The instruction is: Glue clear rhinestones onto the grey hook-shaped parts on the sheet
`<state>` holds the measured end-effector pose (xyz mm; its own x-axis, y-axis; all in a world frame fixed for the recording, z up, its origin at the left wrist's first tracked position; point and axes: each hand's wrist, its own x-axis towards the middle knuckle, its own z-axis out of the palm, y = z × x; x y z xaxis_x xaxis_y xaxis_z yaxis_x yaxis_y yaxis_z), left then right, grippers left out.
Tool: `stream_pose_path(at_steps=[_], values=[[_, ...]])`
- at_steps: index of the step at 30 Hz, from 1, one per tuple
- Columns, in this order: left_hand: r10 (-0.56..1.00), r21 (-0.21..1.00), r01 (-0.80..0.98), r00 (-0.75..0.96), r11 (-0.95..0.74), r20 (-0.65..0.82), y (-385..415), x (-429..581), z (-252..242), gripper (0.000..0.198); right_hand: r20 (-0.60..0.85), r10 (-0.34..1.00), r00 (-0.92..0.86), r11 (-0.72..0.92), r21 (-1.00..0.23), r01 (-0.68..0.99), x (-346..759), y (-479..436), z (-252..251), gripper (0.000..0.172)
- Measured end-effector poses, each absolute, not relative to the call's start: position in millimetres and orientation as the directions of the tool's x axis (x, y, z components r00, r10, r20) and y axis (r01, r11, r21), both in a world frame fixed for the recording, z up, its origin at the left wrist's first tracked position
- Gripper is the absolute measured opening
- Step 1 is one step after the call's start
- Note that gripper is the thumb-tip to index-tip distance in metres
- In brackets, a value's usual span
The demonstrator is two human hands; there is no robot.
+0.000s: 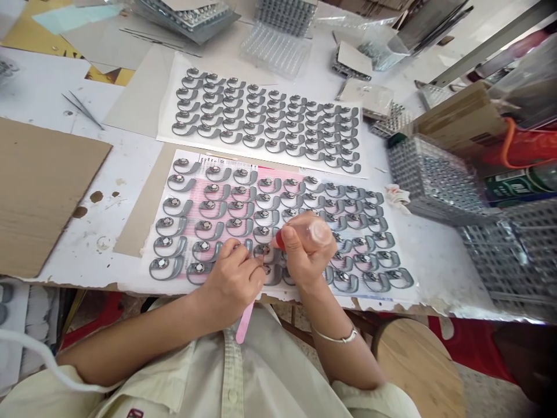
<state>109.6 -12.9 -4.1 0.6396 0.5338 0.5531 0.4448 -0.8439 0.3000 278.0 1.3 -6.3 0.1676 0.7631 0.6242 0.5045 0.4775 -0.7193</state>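
My right hand (304,255) is wrapped round a small clear squeeze bottle (321,232) with a red nozzle, tilted so the nozzle points down and left. My left hand (237,281) is closed round a thin tool with a flat pink handle (245,324); its tip is hidden by the fingers. Both hands are over the near sheet, close to a grey curved piece (263,251) with a round metallic part on it. Rows of similar grey hook-shaped pieces (208,229) lie on this pink and white sheet, some covered by my hands.
A second white sheet (167,130) beyond holds more rows of grey pieces. Tweezers (83,109) lie at left, near a brown cardboard sheet (47,191). Clear trays with small parts (435,180) stand at right, beside a cardboard box (465,116). A round wooden stool (418,368) is below the table.
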Motion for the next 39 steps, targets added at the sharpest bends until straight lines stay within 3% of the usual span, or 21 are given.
stream_pose_path(at_steps=[5, 11, 39], values=[[0.565, 0.343, 0.449, 0.635, -0.825, 0.527, -11.5, 110.0, -2.0, 0.024, 0.661, 0.732, 0.164, 0.499, -0.685, 0.53, 277.7, 0.9, -4.5, 0.013], [0.583, 0.379, 0.442, 0.626, -0.813, 0.519, -10.9, 109.6, -1.8, 0.024, 0.689, 0.714, 0.123, 0.517, -0.637, 0.571, 278.0, 0.1, -1.1, 0.018], [0.574, 0.397, 0.415, 0.61, -0.819, 0.547, -11.2, 108.6, -7.2, 0.022, 0.728, 0.683, 0.057, 0.599, -0.603, 0.527, 280.8, -3.7, 1.6, 0.016]])
